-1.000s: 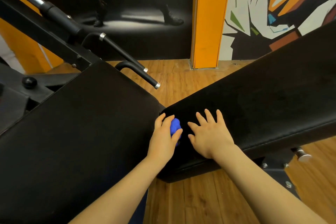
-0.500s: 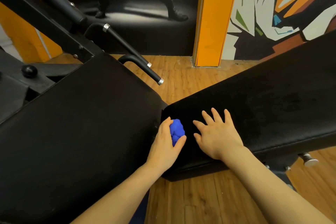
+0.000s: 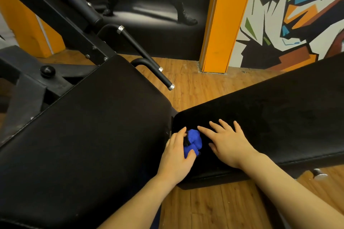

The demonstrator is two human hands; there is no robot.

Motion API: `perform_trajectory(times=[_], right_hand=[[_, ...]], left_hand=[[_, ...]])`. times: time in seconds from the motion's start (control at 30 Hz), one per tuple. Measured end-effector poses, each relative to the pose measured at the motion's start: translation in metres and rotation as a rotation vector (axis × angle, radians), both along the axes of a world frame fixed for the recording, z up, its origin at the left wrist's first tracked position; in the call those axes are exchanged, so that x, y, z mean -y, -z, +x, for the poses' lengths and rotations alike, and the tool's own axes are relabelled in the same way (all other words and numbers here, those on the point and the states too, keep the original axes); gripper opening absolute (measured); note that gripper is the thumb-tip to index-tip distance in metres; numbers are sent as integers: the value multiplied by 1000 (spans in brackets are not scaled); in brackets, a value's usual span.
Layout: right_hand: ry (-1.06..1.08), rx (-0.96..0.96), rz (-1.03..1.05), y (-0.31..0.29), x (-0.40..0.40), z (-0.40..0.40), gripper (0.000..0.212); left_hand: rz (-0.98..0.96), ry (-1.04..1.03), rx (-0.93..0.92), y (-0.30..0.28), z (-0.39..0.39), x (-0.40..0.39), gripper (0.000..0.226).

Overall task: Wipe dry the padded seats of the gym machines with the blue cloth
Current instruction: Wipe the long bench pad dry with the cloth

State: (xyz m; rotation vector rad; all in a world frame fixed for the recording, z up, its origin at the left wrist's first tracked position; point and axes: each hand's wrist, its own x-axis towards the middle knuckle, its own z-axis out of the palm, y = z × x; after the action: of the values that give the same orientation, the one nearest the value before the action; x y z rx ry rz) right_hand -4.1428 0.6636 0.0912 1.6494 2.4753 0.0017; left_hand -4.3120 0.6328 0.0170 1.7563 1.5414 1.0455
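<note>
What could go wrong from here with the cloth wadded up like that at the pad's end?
1. The blue cloth is balled in the left hand, so little of it likely meets the right pad; strokes may leave damp strips.
2. The ball sits by the gap between the right pad and the left pad; it could snag or drop through.
3. The right hand lies flat on the right pad, possibly on a part not yet dried.

Your left hand [image 3: 176, 156] sits on the near corner of the right bench pad [image 3: 270, 117], with the cloth [image 3: 193, 141] just right of it, and your right hand [image 3: 229, 145] just past that. The other pad [image 3: 83, 135] is left of both hands, handles [image 3: 149, 59] behind it.
</note>
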Motion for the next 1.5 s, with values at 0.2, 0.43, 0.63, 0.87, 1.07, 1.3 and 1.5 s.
perform_trajectory(times=[0.2, 0.43, 0.63, 0.87, 1.07, 1.3, 1.5], right_hand=[[-75, -46, -85, 3, -4, -5, 60], [-38, -271, -93, 6, -6, -28, 38], [-24, -164, 18, 15, -8, -46, 50], [-102, -215, -172, 17, -25, -51, 66], [-133, -214, -112, 8, -32, -43, 53], [-60, -110, 96, -42, -37, 39, 54], [159, -15, 278, -123, -20, 141, 52]], left_hand=[[-83, -44, 162, -4, -1, 2, 71], [-34, -182, -75, 13, -13, 2, 58], [-102, -264, -247, 26, -25, -1, 55], [-97, -242, -288, 26, -26, 0, 54], [-94, -202, -335, 25, -25, 1, 53], [-63, -148, -264, 5, -2, -11, 51], [110, 49, -235, -61, 81, -51, 51]])
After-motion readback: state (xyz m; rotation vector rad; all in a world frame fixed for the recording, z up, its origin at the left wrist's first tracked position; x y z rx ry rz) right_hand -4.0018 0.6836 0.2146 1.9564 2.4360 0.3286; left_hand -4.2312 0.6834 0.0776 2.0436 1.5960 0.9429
